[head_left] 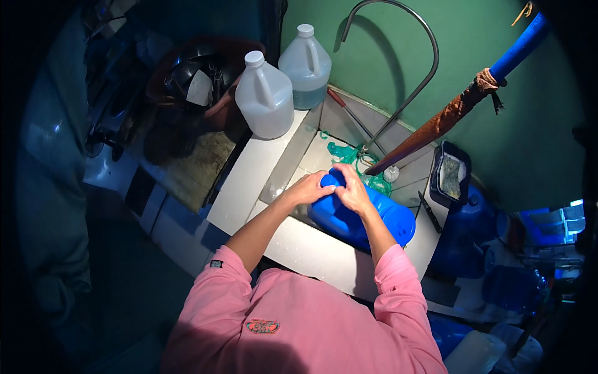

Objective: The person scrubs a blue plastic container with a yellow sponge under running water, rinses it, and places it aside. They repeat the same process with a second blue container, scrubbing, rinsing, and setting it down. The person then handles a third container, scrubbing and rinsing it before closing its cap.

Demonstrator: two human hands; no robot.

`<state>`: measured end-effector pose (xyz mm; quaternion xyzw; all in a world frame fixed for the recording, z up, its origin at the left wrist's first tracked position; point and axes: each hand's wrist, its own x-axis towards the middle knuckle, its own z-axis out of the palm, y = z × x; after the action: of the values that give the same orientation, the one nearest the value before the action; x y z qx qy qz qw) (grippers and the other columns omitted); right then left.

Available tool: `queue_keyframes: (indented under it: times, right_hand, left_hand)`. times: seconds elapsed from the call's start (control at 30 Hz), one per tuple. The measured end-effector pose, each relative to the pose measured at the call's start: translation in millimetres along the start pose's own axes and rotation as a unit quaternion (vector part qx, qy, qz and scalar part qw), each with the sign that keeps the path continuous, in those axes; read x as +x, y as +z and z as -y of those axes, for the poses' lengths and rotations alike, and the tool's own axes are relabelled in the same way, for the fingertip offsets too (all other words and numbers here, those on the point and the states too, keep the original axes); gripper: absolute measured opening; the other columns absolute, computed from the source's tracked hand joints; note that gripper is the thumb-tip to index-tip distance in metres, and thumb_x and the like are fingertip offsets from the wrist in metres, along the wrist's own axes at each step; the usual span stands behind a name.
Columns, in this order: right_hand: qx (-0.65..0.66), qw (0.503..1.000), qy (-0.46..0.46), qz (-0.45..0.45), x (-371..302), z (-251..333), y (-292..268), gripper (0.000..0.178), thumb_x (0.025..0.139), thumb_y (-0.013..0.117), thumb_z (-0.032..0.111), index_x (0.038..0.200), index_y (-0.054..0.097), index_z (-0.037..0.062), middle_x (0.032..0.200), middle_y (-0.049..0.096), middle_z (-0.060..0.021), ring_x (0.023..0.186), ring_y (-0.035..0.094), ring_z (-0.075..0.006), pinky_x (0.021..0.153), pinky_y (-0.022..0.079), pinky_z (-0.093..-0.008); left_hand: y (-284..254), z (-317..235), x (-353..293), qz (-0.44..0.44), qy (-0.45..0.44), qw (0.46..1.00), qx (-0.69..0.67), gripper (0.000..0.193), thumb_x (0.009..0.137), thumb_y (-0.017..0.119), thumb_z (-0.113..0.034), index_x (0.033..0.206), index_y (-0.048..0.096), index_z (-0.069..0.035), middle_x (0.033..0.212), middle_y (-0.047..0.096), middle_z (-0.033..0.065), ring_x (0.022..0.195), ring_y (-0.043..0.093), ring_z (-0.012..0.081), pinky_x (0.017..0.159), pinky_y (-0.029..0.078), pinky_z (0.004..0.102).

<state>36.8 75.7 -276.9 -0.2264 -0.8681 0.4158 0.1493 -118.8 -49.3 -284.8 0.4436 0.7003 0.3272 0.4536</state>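
Note:
A large blue plastic container (361, 218) lies tilted over the front edge of a white-tiled sink (321, 153). At its upper left end is a blue, cap-like piece (333, 179), and both my hands are closed around it. My left hand (308, 189) grips the piece from the left, its fingers curled at the side. From the right, my right hand (354, 193) wraps over the top with fingers bent. The fingers partly cover the piece, so I cannot tell whether it is joined to the container.
Two translucent jugs, one nearer (265, 100) and one farther (305, 68), stand on the left ledge. A curved metal pipe (430, 68) and a wrapped pole (430, 131) rise from the sink. A knife (430, 212) and a dark tray (450, 174) lie on the right.

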Motion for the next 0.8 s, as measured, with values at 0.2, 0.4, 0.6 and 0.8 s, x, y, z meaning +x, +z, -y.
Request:
queue_keyframes:
  times: [0.2,0.4,0.6,0.8]
  right_hand:
    - [-0.083,0.996,-0.043,0.003,-6,17,-2,0.057,0.078,0.074,0.021,0.131,0.061,0.0041,0.124,0.063,-0.0178,0.123,0.056,-0.0377,0.107,0.043,-0.0452]
    - [0.026,0.998,0.016,-0.053,-2,5,8,0.052,0.087,0.077,0.027,0.132,0.061,0.0065,0.117,0.068,-0.0133,0.110,0.063,-0.0261,0.098,0.049,-0.0395]
    - [0.141,0.972,0.073,-0.173,1,-5,8,0.051,0.090,0.076,0.026,0.132,0.059,0.0041,0.100,0.069,-0.0106,0.090,0.065,-0.0197,0.085,0.053,-0.0341]
    - [0.162,0.952,0.092,-0.243,-3,-1,5,0.051,0.090,0.076,0.024,0.133,0.058,0.0028,0.094,0.069,-0.0097,0.083,0.064,-0.0169,0.079,0.054,-0.0324]
  left_hand:
    - [-5,4,12,-0.052,0.075,0.996,0.021,0.043,0.094,0.070,-0.036,0.114,0.064,0.002,0.087,0.068,0.0083,0.078,0.061,0.0153,0.074,0.053,0.0334]
    - [-5,6,20,-0.099,-0.022,0.994,-0.049,0.044,0.096,0.067,-0.043,0.100,0.067,0.001,0.083,0.068,0.0071,0.082,0.066,0.0174,0.075,0.053,0.0343]
    - [15,4,3,-0.088,0.238,0.961,0.113,0.051,0.095,0.063,-0.024,0.137,0.051,0.001,0.141,0.052,0.0201,0.128,0.053,0.0335,0.110,0.042,0.0429]
    - [7,0,7,-0.050,0.265,0.898,0.347,0.033,0.100,0.057,-0.024,0.125,0.053,-0.003,0.117,0.058,0.0162,0.093,0.067,0.0384,0.081,0.056,0.0479]
